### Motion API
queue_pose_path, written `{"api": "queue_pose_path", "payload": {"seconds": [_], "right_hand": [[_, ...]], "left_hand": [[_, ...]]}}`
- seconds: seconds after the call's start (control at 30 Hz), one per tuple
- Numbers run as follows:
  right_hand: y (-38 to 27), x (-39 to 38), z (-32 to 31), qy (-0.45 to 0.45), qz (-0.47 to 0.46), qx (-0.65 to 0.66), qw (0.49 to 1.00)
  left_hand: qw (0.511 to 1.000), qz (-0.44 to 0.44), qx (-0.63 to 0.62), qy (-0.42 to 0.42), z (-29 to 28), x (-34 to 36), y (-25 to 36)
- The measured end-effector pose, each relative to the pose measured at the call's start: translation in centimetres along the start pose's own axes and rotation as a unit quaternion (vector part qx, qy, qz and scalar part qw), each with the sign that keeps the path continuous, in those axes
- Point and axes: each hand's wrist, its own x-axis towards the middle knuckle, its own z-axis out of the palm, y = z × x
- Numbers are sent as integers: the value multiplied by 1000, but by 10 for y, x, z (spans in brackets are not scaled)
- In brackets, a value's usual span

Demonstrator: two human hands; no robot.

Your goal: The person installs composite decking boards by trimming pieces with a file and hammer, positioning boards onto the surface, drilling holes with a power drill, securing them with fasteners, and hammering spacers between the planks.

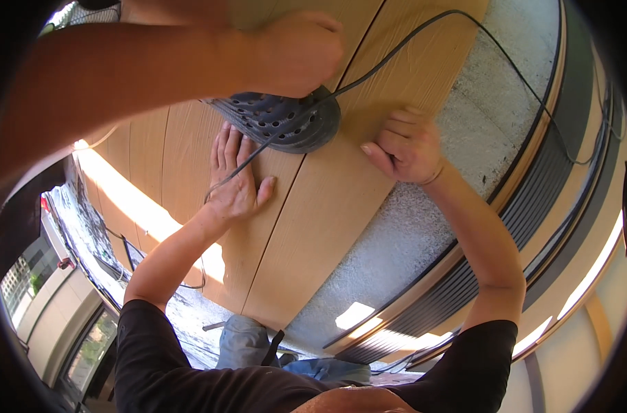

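My left hand lies flat with fingers stretched on the tan wood-grain planks, a dark cable passing over or beside it. Just above its fingertips is a dark grey perforated clog, with the cable crossing it. My right hand rests on the plank to the right of the clog, thumb out and fingers loosely bent, holding nothing visible. A co-worker's forearm reaches from the upper left, their curled hand directly above the clog; whether it holds anything is hidden.
A speckled grey base shows right of the planks. Beyond it are long dark ribbed boards and loops of cable. At the lower left are a railing-like ledge and a window.
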Motion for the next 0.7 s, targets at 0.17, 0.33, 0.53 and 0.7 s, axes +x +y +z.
{"api": "queue_pose_path", "payload": {"seconds": [0.17,0.33,0.53,0.7], "right_hand": [[-1,4,5,-1,22,-14,1000],[-1,9,0,-16,21,24,999],[3,12,3,-31,16,17,999],[10,-10,-5,-46,49,6,998]], "left_hand": [[1000,4,13,16,0,-3,-8],[1000,-17,-4,-13,1,-8,-16],[999,10,-14,35,14,-5,-20],[1000,12,-16,20,13,-7,-16]]}}
